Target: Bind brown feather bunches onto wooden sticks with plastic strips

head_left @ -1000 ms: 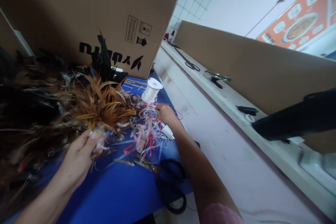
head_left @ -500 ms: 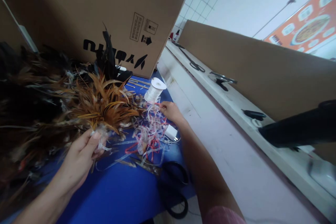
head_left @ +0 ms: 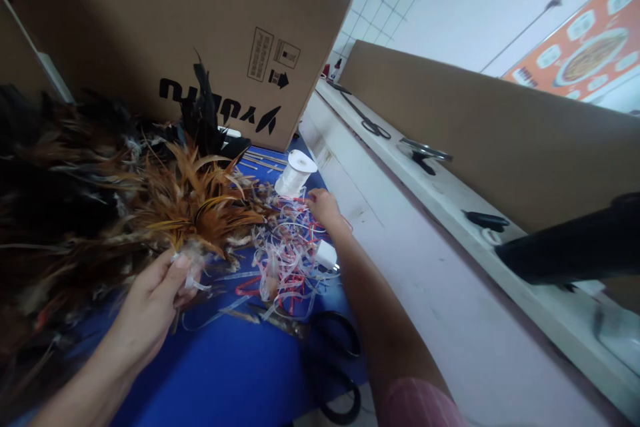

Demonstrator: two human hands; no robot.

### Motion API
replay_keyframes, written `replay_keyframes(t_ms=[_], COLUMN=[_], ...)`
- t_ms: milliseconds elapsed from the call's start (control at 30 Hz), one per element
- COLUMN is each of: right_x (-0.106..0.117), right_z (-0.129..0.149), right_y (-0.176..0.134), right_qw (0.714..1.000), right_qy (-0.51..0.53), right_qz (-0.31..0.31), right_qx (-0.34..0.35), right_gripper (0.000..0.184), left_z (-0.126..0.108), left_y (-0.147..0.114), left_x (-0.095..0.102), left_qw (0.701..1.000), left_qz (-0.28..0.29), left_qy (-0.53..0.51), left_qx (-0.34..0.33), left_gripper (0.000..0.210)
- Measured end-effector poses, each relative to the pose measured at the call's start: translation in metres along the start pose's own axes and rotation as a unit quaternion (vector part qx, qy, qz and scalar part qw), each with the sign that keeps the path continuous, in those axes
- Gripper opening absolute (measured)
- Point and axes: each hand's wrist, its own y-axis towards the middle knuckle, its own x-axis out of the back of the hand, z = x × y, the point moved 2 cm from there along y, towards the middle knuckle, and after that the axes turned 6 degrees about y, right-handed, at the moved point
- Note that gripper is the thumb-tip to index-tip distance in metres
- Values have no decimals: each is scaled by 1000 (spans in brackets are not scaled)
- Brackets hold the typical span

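My left hand (head_left: 173, 280) is closed on the pale, fluffy base of a bunch of orange-brown feathers (head_left: 197, 213), and a white strip sticks out below the fingertips. At the far right edge of a tangle of clear and red plastic ribbon (head_left: 285, 260) is my right hand (head_left: 325, 205). Its fingers are pinched at a red ribbon strip, and their tips are partly hidden. Just behind that hand a white spool (head_left: 295, 173) stands tilted in view. A white plug adapter (head_left: 327, 255) lies under the right wrist, partly covered by strands.
Black-handled scissors (head_left: 333, 367) lie at the front edge of the blue table (head_left: 200, 367). A large cardboard box (head_left: 200, 20) stands behind. More dark feathers (head_left: 60, 180) are heaped on the left. Along the right runs a white ledge (head_left: 430, 193) with scissors (head_left: 375, 128) on it.
My right hand has shifted slightly to the right, and the ribbon tangle around it has spread and loosened. The left hand with the feathers has stayed in place.
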Motion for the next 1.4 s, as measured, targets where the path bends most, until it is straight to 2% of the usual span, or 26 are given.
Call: replay_keyframes(t_ms=[167, 267, 333, 367, 467, 567, 700, 800, 967, 1100, 1167, 1267, 1333, 1400], right_x=[-19, -24, -20, -16, 7, 41, 88, 112, 122, 118, 116, 116, 114, 107], right_z=[-8, -11, -12, -13, -11, -2, 17, 31, 48, 51, 49, 45, 43, 43], right_y=[26, 39, 44, 46, 45, 38, 22, 7, -15, -31, -40, -56, -66, -75], right_qw=[997, 993, 989, 986, 973, 958, 940, 922, 871, 859, 867, 907, 929, 927], right_qy=[38, 85, 122, 141, 205, 270, 331, 382, 490, 508, 492, 407, 328, 254], right_qz=[-46, -43, -43, -47, -66, -72, -73, -68, 20, 58, 69, 81, 137, 240], right_qx=[-56, -65, -72, -75, -78, -70, -41, -10, 9, 27, 36, 72, 106, 136], right_gripper=[42, 26, 13, 12, 17, 20, 19, 17, 21, 25, 25, 22, 19, 17], left_z=[-2, -3, -2, -2, 0, 0, 0, 1, -1, -3, -3, -3, -3, -3], left_y=[0, 1, 1, 2, 1, 1, 2, 3, 2, 1, 1, 1, 0, -1], left_x=[0, -1, -1, 0, 2, 2, 1, 1, 1, 1, 0, -1, -1, -1], left_qw=[1000, 1000, 1000, 1000, 1000, 1000, 1000, 1000, 1000, 999, 999, 999, 999, 999], left_qz=[-4, -4, -7, -7, -4, 1, -3, -16, -23, -21, -16, -1, 3, 5], left_qy=[-5, -8, -6, -5, -7, -9, -12, -11, -19, -27, -34, -44, -46, -46], left_qx=[-11, -12, -8, -6, -4, -9, -8, 2, 4, 5, 1, -14, -16, -11], left_gripper=[37, 38, 37, 37, 37, 37, 38, 39, 40, 41, 41, 38, 37, 38])
